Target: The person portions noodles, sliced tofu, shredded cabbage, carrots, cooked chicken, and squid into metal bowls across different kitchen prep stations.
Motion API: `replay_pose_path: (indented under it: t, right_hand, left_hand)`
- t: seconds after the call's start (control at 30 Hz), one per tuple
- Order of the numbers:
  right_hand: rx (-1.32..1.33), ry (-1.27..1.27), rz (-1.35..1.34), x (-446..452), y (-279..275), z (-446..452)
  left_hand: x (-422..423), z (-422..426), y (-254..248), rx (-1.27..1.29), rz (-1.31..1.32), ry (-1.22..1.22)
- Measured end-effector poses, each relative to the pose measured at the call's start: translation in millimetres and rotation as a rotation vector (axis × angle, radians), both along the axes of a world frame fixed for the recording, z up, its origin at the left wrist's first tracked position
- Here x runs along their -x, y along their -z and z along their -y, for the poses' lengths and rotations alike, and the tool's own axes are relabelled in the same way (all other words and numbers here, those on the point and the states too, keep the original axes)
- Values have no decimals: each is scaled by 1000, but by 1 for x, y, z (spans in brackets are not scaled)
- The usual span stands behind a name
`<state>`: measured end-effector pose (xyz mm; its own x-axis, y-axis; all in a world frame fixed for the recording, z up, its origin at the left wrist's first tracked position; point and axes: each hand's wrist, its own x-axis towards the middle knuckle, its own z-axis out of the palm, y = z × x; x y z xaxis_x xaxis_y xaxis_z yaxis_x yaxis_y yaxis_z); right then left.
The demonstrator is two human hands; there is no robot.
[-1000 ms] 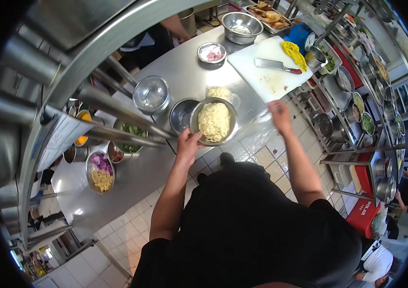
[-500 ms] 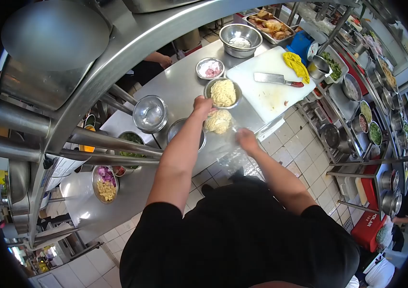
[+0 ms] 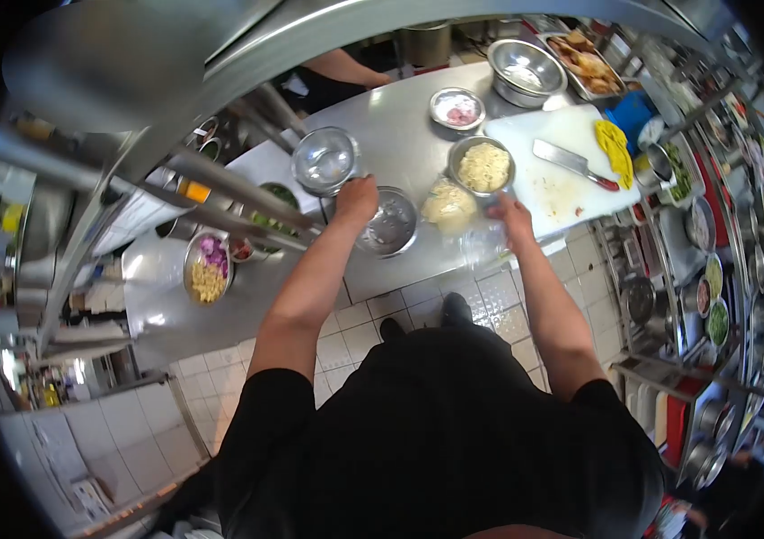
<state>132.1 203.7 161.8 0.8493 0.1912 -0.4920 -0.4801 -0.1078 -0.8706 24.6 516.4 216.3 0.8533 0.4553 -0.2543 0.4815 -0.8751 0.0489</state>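
My left hand is curled closed between a stack of empty metal bowls and another metal bowl. Its fingertips are hidden, so what it grips does not show. My right hand pinches the edge of a clear plastic bag beside the noodle bowl. Yellow noodles lie at the bag's far end, on the steel counter. Touching them is a metal bowl with more yellow noodles.
A cleaver and a yellow cloth lie on the white cutting board. Behind stands a small bowl of pink meat. Left is a dish of chopped purple and yellow pieces. Another person's arm reaches over the far edge.
My left hand has left the noodle bowl and moved left to the empty metal bowls. My right hand is now closer to the noodle bowl. The view has turned and shifted.
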Motion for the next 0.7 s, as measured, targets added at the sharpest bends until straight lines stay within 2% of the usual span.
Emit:
replay_pose_path:
  t: [0.07, 0.13, 0.17, 0.2, 0.23, 0.27, 0.3, 0.33, 0.37, 0.4, 0.43, 0.47, 0.53, 0.57, 0.63, 0.67, 0.7]
  right_hand:
    - [-165, 57, -51, -39, 52, -25]
    - [93, 6, -26, -61, 74, -31]
    - [-23, 35, -6, -69, 89, -30]
    - [-70, 105, 89, -66, 83, -31]
    - [-36, -25, 208, -77, 99, -16]
    - [-47, -83, 191, -78, 91, -2]
    - [76, -108, 223, -70, 73, 12]
    - [-34, -84, 338, -58, 61, 23]
    - [-34, -164, 325, -42, 31, 31]
    - [-29, -233, 308, -21, -1, 42]
    - [41, -318, 287, -8, -18, 52]
    - [109, -406, 267, 1, -32, 55]
    - [13, -480, 248, 45, -56, 43]
    - [6, -551, 242, 66, -62, 30]
    - [94, -734, 173, 92, -57, 7]
    - [-46, -765, 228, 119, -56, -17]
    - [-27, -831, 169, 140, -62, -38]
  left_hand:
    - [8, -1, 3, 54, 127, 8]
    - [12, -7, 18, 78, 201, -13]
    - [18, 9, -15, 211, 209, -161]
    - [11, -4, 35, 98, 363, -107]
    - [24, 13, 12, 16, 421, -45]
    - [32, 26, 15, 9, 546, -26]
    - [44, 43, 5, 159, 625, -9]
    - [58, 62, -10, 352, 693, -68]
    - [76, 76, -29, 505, 614, -79]
    - [92, 87, -23, 634, 717, -38]
    - [111, 98, -32, 805, 703, -60]
    - [125, 107, -25, 807, 710, -79]
    - [154, 115, -13, 1017, 655, -205]
    - [168, 115, -18, 1012, 667, -214]
    - [197, 109, -25, 1575, 553, -557]
    - [213, 105, -14, 1568, 548, -554]
    - [229, 101, 9, 1481, 697, -585]
